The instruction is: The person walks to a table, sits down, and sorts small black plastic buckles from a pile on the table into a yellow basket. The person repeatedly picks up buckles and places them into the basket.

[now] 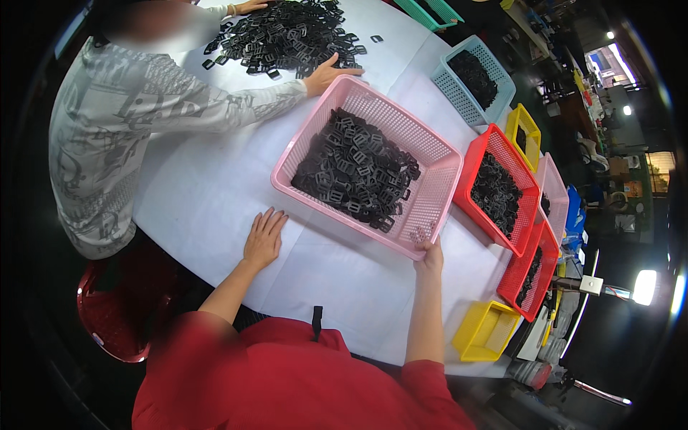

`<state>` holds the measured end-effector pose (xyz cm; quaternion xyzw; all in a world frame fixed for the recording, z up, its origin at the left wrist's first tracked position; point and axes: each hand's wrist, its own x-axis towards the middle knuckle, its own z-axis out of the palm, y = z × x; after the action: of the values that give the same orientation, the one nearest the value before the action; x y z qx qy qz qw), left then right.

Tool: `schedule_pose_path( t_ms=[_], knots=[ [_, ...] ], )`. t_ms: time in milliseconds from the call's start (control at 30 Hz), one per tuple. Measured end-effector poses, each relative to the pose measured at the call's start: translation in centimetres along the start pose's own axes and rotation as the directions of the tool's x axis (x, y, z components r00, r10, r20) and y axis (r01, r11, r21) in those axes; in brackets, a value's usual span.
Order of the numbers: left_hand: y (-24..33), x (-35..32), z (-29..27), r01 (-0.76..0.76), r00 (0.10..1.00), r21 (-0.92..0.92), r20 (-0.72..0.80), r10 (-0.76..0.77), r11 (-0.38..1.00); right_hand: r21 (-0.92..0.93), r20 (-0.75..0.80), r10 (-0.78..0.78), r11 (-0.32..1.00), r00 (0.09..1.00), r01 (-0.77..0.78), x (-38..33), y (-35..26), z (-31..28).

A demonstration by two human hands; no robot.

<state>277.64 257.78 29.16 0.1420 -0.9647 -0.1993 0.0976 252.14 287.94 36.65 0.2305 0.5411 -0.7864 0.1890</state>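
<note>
A pink perforated plastic basket (pixel 287 161) sits in front of me on the white-covered table (pixel 208 190). Many black plastic strap buckles (pixel 355 161) fill its left and middle, while its right end shows bare floor. My right hand (pixel 429 256) grips the basket's near right corner, with the fingers partly hidden by the rim. Palm down on the table, my left hand (pixel 265 239) lies with fingers stretched out, a little apart from the basket's near left side, holding nothing.
A co-worker in a grey patterned sleeve (pixel 236 104) reaches around a heap of black buckles (pixel 294 36) at the far left. Along the right edge stand a blue basket (pixel 444 79), red baskets (pixel 466 190) and a yellow basket (pixel 469 351). A dark red chair (pixel 107 315) is at left.
</note>
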Motion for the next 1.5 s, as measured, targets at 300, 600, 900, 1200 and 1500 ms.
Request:
schedule_pose_path(
  t_ms=[300,600,900,1200,1500],
  knots=[
    [-0.4,-0.6,0.4,-0.027,0.997,0.002,-0.079,0.027,1.000,-0.045,0.000,-0.120,0.992,0.993,0.120,3.9,1.1,4.4],
    [0.1,0.6,0.9,-0.017,0.998,0.016,-0.054,0.018,1.000,-0.090,0.055,-0.162,0.982,0.985,0.167,11.0,2.1,4.3],
    [-2.1,1.1,2.3,-0.054,0.995,-0.093,-0.084,0.047,0.994,-0.011,-0.150,-0.282,0.959,0.948,0.283,0.0,6.5,8.7],
    [-7.8,0.9,-0.3,-0.331,0.917,-0.305,0.118,0.381,0.893,-0.892,0.452,-0.434,-0.228,0.779,0.390,-9.2,23.2,2.6],
    [-8.9,3.4,-0.3,-0.372,0.895,-0.342,0.116,0.431,0.863,-0.934,0.347,-0.384,-0.064,0.856,0.350,-7.8,21.6,4.2]
  ],
)
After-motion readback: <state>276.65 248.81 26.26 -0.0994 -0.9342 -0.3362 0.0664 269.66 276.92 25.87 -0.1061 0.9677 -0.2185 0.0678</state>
